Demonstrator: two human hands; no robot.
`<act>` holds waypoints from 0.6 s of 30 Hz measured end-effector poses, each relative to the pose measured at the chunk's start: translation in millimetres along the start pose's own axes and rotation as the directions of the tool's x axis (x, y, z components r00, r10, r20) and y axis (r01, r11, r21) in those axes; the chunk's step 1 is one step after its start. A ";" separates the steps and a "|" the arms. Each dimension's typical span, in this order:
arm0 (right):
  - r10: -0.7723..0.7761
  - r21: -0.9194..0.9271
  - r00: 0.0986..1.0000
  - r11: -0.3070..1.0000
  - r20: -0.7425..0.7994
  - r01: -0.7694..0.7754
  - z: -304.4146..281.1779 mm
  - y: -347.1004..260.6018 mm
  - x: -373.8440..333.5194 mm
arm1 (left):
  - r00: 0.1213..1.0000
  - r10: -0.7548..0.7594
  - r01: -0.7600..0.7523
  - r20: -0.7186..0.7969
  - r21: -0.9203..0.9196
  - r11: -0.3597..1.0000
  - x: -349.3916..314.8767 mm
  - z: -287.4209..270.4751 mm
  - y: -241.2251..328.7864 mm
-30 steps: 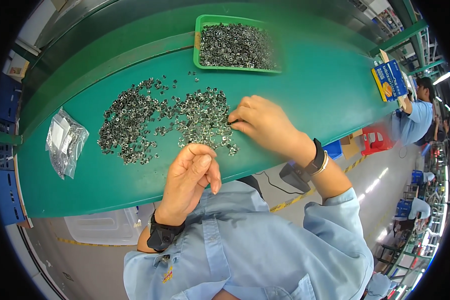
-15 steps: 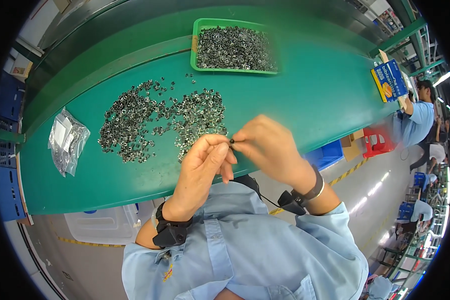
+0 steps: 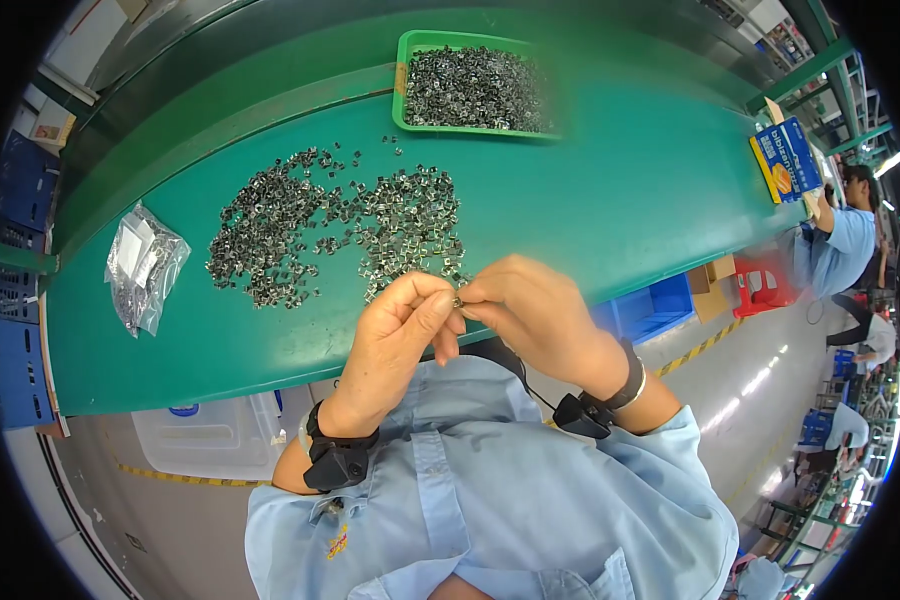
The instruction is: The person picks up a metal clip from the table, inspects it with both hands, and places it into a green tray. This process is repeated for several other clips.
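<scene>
Contact, just below mid-frame! Right hand (image 3: 535,318), out at the edge of the loose metal pieces (image 3: 410,220) a second ago, now drawn in to meet left hand (image 3: 385,345), thumb and forefinger pinching a small dark metallic part (image 3: 457,301). Left thumb bent against its own forefinger, right beside that part; grip shared or not, cannot tell. Apparently past picking up, into close two-handed work. Beyond the fingertips, pieces strewn in two loosely linked heaps, centre and left of centre; green tray (image 3: 450,130) heaped with more, upper centre; clear plastic bag (image 3: 150,275), far left.
</scene>
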State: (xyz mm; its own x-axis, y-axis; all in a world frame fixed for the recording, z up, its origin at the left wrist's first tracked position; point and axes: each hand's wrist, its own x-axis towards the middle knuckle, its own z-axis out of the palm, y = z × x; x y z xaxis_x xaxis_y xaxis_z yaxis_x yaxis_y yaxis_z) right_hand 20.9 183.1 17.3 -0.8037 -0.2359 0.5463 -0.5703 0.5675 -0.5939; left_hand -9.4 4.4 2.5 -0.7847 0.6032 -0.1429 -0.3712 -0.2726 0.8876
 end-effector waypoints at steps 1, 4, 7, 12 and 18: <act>0.004 0.017 1.000 1.000 0.008 -0.004 0.3 -0.4 0.0 | 1.000 0.003 -0.003 -0.001 0.000 1.000 -0.6 -0.6 -0.2; 0.014 0.025 1.000 1.000 0.001 -0.014 2.9 -2.8 0.1 | 1.000 0.009 -0.009 -0.004 0.002 1.000 -2.9 -1.7 -0.7; 0.006 0.017 1.000 1.000 0.001 -0.006 5.7 -2.7 -1.4 | 0.999 0.025 -0.028 -0.037 -0.091 0.995 -6.5 0.3 -2.4; -0.025 0.002 1.000 1.000 -0.009 0.025 10.1 -3.4 -2.4 | 0.998 0.045 -0.048 -0.042 -0.079 0.996 -7.5 0.0 -4.6; -0.018 0.071 0.999 0.997 -0.049 0.021 14.1 -7.4 -5.8 | 0.996 0.029 0.000 0.082 -0.335 0.942 -6.1 -6.7 -13.4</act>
State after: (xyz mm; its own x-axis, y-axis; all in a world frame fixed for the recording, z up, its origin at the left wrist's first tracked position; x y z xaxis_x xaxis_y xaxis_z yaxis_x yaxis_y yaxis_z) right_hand 27.4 169.2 10.2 -0.7840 -0.2071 0.5851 -0.5979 0.5053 -0.6223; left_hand -3.0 -0.6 -11.5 -0.7520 0.6542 -0.0805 -0.5157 -0.5079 0.6900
